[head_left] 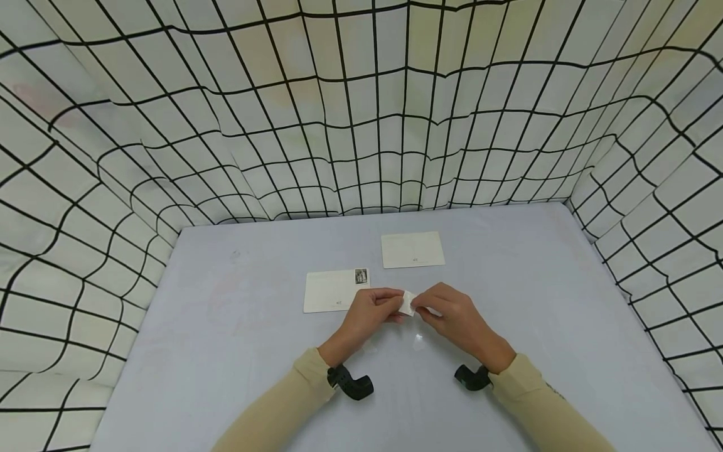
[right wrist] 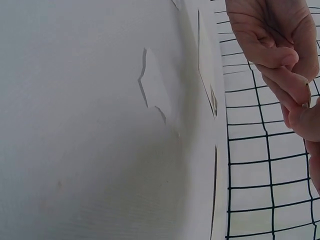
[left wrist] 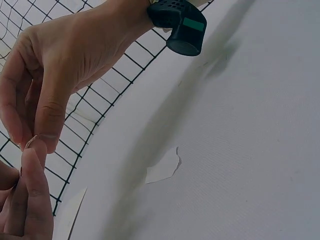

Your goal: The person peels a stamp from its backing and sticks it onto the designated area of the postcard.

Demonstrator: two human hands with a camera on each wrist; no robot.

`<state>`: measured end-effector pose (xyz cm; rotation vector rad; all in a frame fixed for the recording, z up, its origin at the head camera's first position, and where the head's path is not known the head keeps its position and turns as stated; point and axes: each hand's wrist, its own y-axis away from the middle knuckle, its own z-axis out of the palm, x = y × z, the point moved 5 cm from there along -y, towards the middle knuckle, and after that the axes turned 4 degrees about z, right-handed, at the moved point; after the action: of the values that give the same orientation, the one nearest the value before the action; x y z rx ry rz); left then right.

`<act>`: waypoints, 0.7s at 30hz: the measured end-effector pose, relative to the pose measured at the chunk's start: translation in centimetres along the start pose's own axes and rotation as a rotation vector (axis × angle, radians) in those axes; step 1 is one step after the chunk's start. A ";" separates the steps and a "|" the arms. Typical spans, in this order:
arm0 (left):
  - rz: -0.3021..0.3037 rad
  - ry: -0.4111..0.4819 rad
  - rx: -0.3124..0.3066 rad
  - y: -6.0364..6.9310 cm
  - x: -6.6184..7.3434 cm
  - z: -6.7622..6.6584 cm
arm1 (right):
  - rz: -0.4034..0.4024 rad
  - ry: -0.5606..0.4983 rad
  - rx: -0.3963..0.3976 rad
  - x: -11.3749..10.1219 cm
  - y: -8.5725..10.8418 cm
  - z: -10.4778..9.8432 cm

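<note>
A small white piece of paper is held between the two hands, above the table. The left hand pinches it at its left side between thumb and fingers. At the right edge, thumb and fingertips of the right hand pinch the same piece. Both wrist views show the fingertips meeting, with the paper mostly hidden behind them. Just behind the left hand lies a white card bearing a dark stamp in its upper right corner. Farther back, another white card lies flat; no stamp shows on it.
A torn white paper scrap lies on the white tabletop near the hands. Black wrist devices are worn on both wrists. White walls with black netting border the table at the back and sides.
</note>
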<state>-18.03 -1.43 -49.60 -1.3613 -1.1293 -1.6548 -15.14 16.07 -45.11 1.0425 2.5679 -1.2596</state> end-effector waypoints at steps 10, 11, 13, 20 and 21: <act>0.032 -0.060 -0.050 -0.4 -0.1 0.1 | 0.002 -0.017 0.012 0.4 -0.3 -0.3; 0.044 -0.096 -0.048 -0.5 -0.1 0.1 | 0.019 -0.023 0.013 0.6 -0.4 -0.4; 0.081 -0.186 -0.038 -0.6 0.1 0.0 | 0.052 -0.039 0.017 0.9 -0.5 -0.6; 0.303 -0.613 0.017 -1.0 2.3 -0.1 | 0.158 -0.072 0.045 2.6 -1.3 -1.6; 0.336 -0.672 0.021 -1.1 2.7 -0.1 | 0.177 -0.079 0.052 2.9 -1.4 -1.7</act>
<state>-19.57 -1.06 -47.18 -2.0421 -1.1758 -0.9581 -17.89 18.29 -44.14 1.1756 2.3384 -1.3002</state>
